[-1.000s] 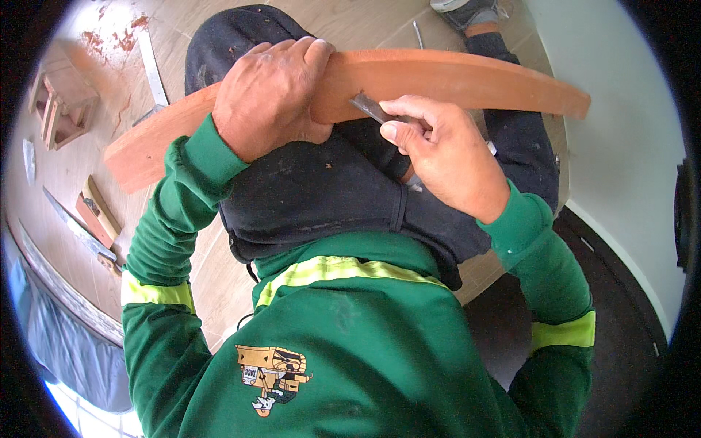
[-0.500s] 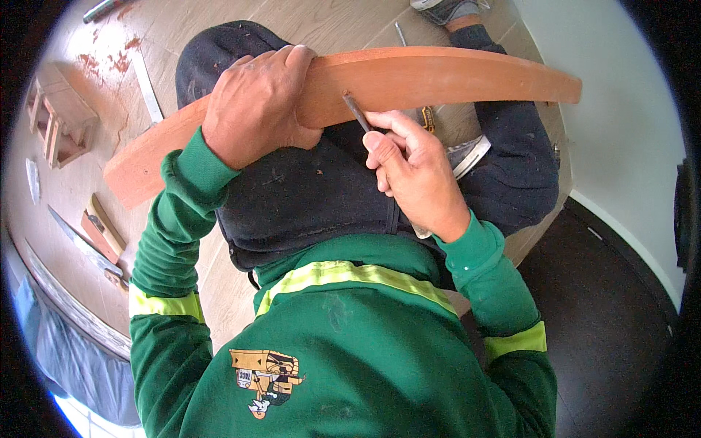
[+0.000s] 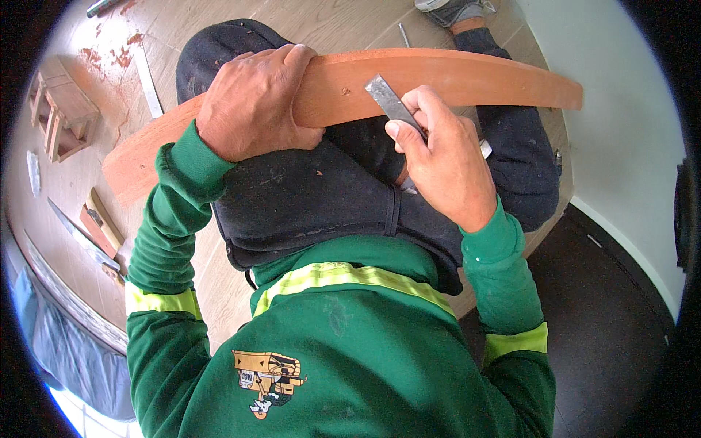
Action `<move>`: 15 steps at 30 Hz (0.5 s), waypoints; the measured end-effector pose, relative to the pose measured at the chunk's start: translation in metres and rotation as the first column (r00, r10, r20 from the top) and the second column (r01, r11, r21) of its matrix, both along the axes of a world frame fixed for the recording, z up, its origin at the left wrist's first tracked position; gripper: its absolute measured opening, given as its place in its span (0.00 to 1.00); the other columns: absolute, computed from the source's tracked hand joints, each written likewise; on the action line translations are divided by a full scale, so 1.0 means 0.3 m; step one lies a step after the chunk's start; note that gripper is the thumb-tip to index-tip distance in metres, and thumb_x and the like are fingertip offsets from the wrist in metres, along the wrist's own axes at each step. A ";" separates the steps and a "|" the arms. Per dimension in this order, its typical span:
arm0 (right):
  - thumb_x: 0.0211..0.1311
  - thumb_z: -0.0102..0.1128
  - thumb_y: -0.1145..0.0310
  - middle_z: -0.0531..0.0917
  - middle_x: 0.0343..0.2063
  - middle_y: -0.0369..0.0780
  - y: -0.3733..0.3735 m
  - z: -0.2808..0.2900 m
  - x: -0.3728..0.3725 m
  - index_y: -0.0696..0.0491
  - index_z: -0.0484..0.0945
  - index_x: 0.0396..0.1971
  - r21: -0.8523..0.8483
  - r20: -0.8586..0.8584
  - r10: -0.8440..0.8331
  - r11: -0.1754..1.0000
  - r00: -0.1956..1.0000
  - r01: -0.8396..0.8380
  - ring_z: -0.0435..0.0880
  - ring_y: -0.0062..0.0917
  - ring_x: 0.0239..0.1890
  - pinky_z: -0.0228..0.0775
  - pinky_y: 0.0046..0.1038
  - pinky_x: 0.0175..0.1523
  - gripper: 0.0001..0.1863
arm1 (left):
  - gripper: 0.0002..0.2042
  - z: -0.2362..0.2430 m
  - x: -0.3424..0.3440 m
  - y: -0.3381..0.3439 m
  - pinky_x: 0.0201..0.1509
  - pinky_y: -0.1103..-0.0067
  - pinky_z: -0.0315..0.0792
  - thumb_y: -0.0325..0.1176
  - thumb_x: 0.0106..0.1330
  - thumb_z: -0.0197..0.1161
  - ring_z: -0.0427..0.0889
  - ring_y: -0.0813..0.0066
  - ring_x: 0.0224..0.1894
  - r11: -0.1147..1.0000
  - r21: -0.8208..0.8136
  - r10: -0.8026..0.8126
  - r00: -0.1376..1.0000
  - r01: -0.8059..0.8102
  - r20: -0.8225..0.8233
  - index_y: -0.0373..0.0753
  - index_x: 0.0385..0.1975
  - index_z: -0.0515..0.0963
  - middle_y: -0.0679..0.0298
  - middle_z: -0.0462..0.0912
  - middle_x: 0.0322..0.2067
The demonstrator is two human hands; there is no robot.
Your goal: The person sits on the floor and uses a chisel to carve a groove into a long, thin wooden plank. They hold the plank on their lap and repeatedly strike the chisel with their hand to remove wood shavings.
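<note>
A curved reddish-brown wooden board (image 3: 467, 79) lies across my raised legs, tapering toward its right end. My left hand (image 3: 255, 102) grips it left of the middle, fingers over the far edge and thumb along the face. In my right hand (image 3: 445, 146) is a chisel (image 3: 391, 101), its flat grey blade pointing up and left over the board's near edge. The chisel's handle is hidden by the hand. A small dark mark shows in the wood just left of the blade's tip, and another sits near the board's left end.
On the wooden floor at left are a small wooden frame-like block (image 3: 69, 109), a metal ruler (image 3: 148, 84), a handsaw (image 3: 84, 241) and a wooden tool with a pale edge (image 3: 101, 223). Reddish shavings (image 3: 117, 62) lie farther off. A white wall (image 3: 606, 95) rises at right.
My right hand has drawn the chisel off the mark in the board, moved right, and turned it so the broad blade shows. My left hand keeps its grip.
</note>
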State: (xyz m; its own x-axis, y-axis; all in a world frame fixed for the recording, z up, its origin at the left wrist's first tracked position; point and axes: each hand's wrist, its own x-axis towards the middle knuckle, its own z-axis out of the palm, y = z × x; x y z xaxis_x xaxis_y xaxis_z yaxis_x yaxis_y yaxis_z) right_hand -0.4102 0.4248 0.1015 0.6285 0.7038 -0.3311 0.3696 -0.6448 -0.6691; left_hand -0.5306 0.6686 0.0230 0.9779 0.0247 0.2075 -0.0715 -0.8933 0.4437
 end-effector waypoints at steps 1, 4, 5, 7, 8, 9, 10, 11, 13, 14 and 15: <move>0.74 0.67 0.70 0.86 0.33 0.57 0.005 -0.003 0.000 0.58 0.77 0.45 0.008 -0.021 -0.011 1.000 1.000 0.011 0.87 0.60 0.41 0.74 0.57 0.44 0.09 | 0.36 -0.005 0.001 0.000 0.52 0.60 0.85 0.47 0.44 0.83 0.91 0.45 0.45 1.000 0.004 -0.001 0.999 0.000 0.033 0.34 0.52 0.76 0.49 0.88 0.40; 0.79 0.66 0.67 0.85 0.27 0.43 0.008 -0.006 -0.018 0.61 0.81 0.53 -0.045 0.003 0.045 0.998 0.999 -0.045 0.83 0.25 0.28 0.77 0.33 0.38 0.13 | 0.41 -0.006 -0.010 0.001 0.56 0.57 0.83 0.45 0.43 0.83 0.89 0.43 0.50 1.000 -0.028 -0.001 0.999 0.000 -0.049 0.36 0.59 0.74 0.49 0.87 0.46; 0.79 0.65 0.68 0.85 0.27 0.43 0.014 -0.007 -0.023 0.61 0.81 0.53 -0.063 0.010 0.046 0.997 0.999 -0.045 0.83 0.25 0.28 0.76 0.32 0.38 0.13 | 0.41 -0.004 -0.010 0.002 0.56 0.57 0.83 0.45 0.43 0.83 0.89 0.43 0.50 1.000 -0.028 0.001 0.997 -0.003 -0.073 0.36 0.59 0.74 0.49 0.87 0.46; 0.79 0.64 0.68 0.84 0.26 0.43 0.031 -0.009 -0.034 0.61 0.82 0.52 -0.098 0.024 0.048 0.994 0.999 -0.045 0.83 0.24 0.27 0.76 0.31 0.37 0.13 | 0.41 -0.003 -0.010 0.004 0.57 0.57 0.83 0.45 0.43 0.83 0.89 0.43 0.49 1.000 -0.027 0.006 0.993 -0.009 -0.120 0.36 0.59 0.74 0.49 0.87 0.46; 0.79 0.64 0.68 0.84 0.25 0.42 0.030 -0.014 -0.033 0.61 0.82 0.52 -0.092 0.023 0.046 0.995 0.999 -0.043 0.83 0.23 0.27 0.76 0.31 0.37 0.12 | 0.41 -0.005 -0.011 0.004 0.56 0.57 0.83 0.45 0.43 0.83 0.89 0.43 0.49 1.000 -0.031 0.003 0.996 -0.006 -0.094 0.36 0.59 0.74 0.49 0.87 0.46; 0.79 0.64 0.68 0.84 0.25 0.42 0.027 -0.022 -0.032 0.62 0.82 0.52 -0.086 0.021 0.044 0.995 0.999 -0.042 0.83 0.23 0.27 0.76 0.31 0.37 0.12 | 0.41 -0.008 -0.011 0.004 0.56 0.58 0.83 0.45 0.43 0.83 0.89 0.43 0.49 0.999 -0.034 0.002 0.998 -0.004 -0.068 0.36 0.59 0.74 0.49 0.87 0.46; 0.80 0.63 0.68 0.83 0.25 0.42 0.025 -0.026 -0.031 0.62 0.82 0.52 -0.080 0.020 0.042 0.996 0.999 -0.041 0.83 0.22 0.27 0.76 0.31 0.37 0.12 | 0.41 -0.011 -0.012 0.003 0.56 0.58 0.83 0.45 0.43 0.83 0.89 0.43 0.49 0.999 -0.037 0.000 0.999 -0.002 -0.041 0.36 0.59 0.74 0.49 0.87 0.46; 0.80 0.63 0.68 0.83 0.24 0.42 0.027 -0.023 -0.029 0.62 0.82 0.52 -0.085 0.020 0.051 0.995 0.999 -0.049 0.82 0.22 0.27 0.75 0.31 0.36 0.12 | 0.41 -0.012 -0.014 0.004 0.56 0.58 0.83 0.45 0.43 0.83 0.89 0.43 0.49 0.999 -0.040 0.002 0.999 -0.003 -0.033 0.35 0.59 0.74 0.49 0.87 0.46; 0.80 0.63 0.68 0.83 0.24 0.42 0.034 -0.014 -0.025 0.62 0.82 0.51 -0.095 0.018 0.068 0.993 0.998 -0.066 0.82 0.22 0.26 0.75 0.31 0.36 0.12 | 0.41 -0.015 -0.016 0.005 0.56 0.58 0.83 0.45 0.44 0.83 0.89 0.43 0.49 0.999 -0.045 0.005 1.000 -0.006 -0.017 0.35 0.59 0.74 0.48 0.87 0.46; 0.80 0.63 0.68 0.82 0.24 0.42 0.033 -0.015 -0.027 0.62 0.82 0.51 -0.103 0.016 0.064 0.993 0.998 -0.062 0.81 0.22 0.26 0.75 0.32 0.35 0.12 | 0.41 -0.017 -0.016 0.004 0.56 0.58 0.83 0.45 0.44 0.83 0.89 0.43 0.49 0.999 -0.046 0.004 1.000 -0.005 -0.025 0.35 0.59 0.74 0.48 0.87 0.46; 0.80 0.63 0.68 0.82 0.24 0.42 0.031 -0.015 -0.030 0.62 0.82 0.51 -0.111 0.014 0.061 0.992 0.998 -0.059 0.81 0.22 0.26 0.74 0.32 0.35 0.12 | 0.41 -0.019 -0.014 0.003 0.56 0.58 0.83 0.45 0.44 0.83 0.89 0.43 0.49 0.999 -0.047 0.003 0.999 -0.004 -0.032 0.35 0.59 0.74 0.48 0.87 0.46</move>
